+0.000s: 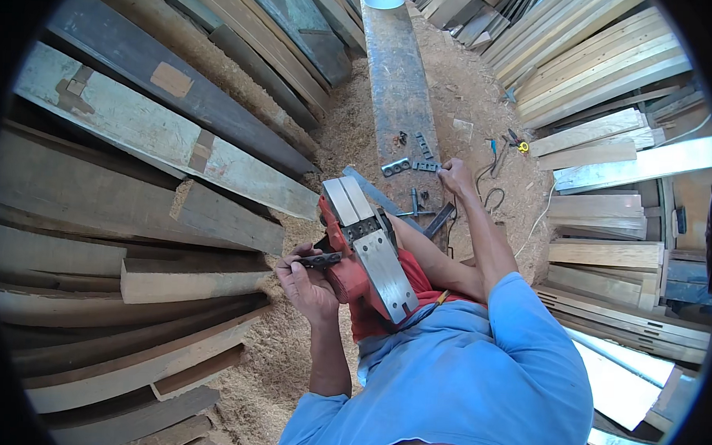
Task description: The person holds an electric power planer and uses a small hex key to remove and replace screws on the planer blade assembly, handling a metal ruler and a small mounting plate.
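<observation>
1. Here the left hand point(310, 288) is closed around a small dark metal part point(321, 260), pinching it against the side of the red electric planer point(362, 258) that lies upside down on the person's lap.
2. The right hand point(455, 177) reaches well forward to the long plank bench point(396, 83); its fingers close on a small metal piece point(425, 167) lying there, though the pictures do not show whether it is lifted or only touched.
3. To do this well, I judge the left grip should hold the dark part steady and flush against the planer body while the other hand fetches, so that nothing slips into the sawdust floor point(312, 142).
4. The planer shows its bright, flat metal sole plates upward, split by a gap at the cutter drum; its housing is red, with dark fittings at the side.
5. Several loose parts lie on the bench by the right hand: a grey bracket point(395, 167) with holes, dark strips and a long flat bar point(380, 196).
6. Stacked planks point(138, 183) lie to the left, paler boards point(604, 66) to the right, and yellow-handled pliers point(517, 143) rest in the sawdust.
</observation>
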`<control>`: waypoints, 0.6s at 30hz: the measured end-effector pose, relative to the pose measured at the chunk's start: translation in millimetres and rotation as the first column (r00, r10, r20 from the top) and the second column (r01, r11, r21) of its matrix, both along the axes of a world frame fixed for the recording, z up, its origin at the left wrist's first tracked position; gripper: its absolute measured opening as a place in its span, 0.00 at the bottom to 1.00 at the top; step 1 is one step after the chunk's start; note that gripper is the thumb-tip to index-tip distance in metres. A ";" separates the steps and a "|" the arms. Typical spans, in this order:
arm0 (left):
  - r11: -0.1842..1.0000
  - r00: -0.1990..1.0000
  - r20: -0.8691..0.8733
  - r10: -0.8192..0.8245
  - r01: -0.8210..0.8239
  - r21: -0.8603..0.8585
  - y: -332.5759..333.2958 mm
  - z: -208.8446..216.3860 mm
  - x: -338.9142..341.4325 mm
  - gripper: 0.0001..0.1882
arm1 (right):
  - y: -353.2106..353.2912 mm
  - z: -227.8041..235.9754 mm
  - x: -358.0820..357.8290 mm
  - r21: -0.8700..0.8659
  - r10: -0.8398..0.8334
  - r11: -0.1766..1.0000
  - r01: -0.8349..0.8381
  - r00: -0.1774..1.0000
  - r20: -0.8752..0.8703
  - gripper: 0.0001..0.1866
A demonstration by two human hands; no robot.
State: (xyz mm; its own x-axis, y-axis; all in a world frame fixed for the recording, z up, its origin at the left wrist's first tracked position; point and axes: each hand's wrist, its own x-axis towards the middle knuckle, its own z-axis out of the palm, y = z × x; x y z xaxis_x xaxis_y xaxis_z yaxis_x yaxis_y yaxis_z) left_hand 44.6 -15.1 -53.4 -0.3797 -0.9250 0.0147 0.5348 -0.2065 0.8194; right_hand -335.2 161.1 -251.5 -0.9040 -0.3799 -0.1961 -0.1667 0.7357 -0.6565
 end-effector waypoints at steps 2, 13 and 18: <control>1.000 0.999 -0.026 -0.021 0.021 0.008 -1.5 1.4 0.8 0.10 | 2.0 6.0 3.2 -0.090 0.034 0.995 -0.033 0.999 0.011 0.24; 0.997 0.999 0.002 -0.032 0.032 -0.075 1.9 -1.7 -1.7 0.06 | -12.0 -6.1 3.3 -0.037 -0.078 0.996 0.076 0.995 -0.067 0.19; 0.997 1.000 0.003 -0.025 0.025 -0.070 -0.7 -5.8 2.6 0.07 | 1.6 -11.9 -6.1 -0.095 -0.028 0.995 0.024 0.999 -0.041 0.18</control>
State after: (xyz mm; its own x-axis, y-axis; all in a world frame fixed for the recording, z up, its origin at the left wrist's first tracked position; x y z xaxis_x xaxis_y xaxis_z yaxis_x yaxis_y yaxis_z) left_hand 47.2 -15.8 -59.1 -0.4025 -0.9121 0.0778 0.5284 -0.1621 0.8334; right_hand -341.4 162.7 -263.4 -0.9206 -0.3710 -0.1217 -0.1776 0.6755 -0.7157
